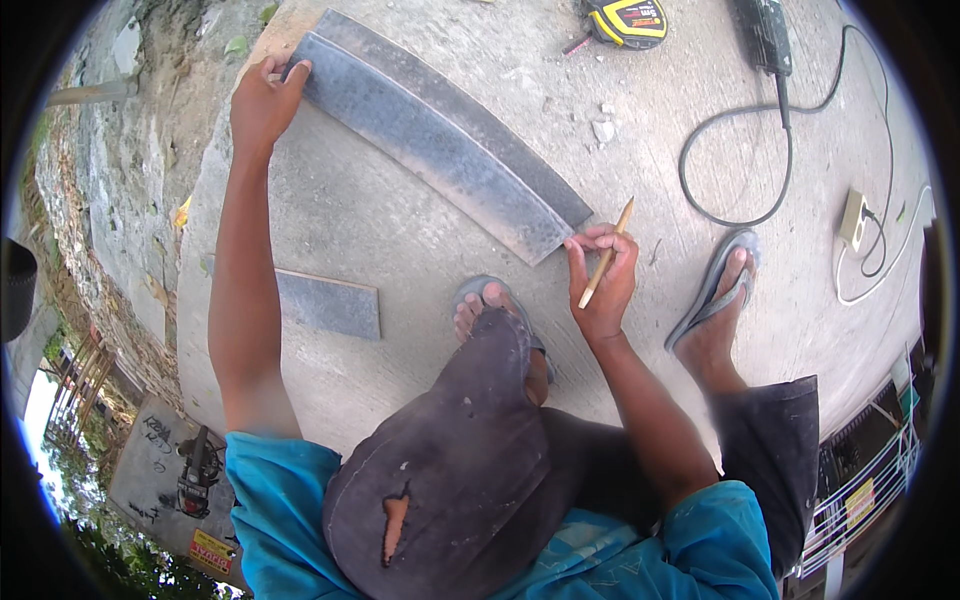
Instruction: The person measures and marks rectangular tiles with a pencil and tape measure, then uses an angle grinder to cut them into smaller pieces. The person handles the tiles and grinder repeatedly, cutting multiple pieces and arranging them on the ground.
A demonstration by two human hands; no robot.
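Two long grey tile strips lie diagonally on the concrete, the lighter blue-grey one (420, 150) overlapping a darker one (480, 120). My left hand (267, 98) grips their upper-left end, thumb on top. My right hand (605, 280) is closed on a yellow wooden pencil (622, 220), with fingertips touching the lighter strip's lower-right corner. A shorter grey tile piece (330, 305) lies below, partly hidden behind my left forearm.
A yellow-black tape measure (625, 22) lies above the strips. A dark power tool (762, 30) with a looped cord is at upper right, an extension socket (852, 218) at right. My sandalled feet are below the strips. A broken, rough edge borders the concrete at left.
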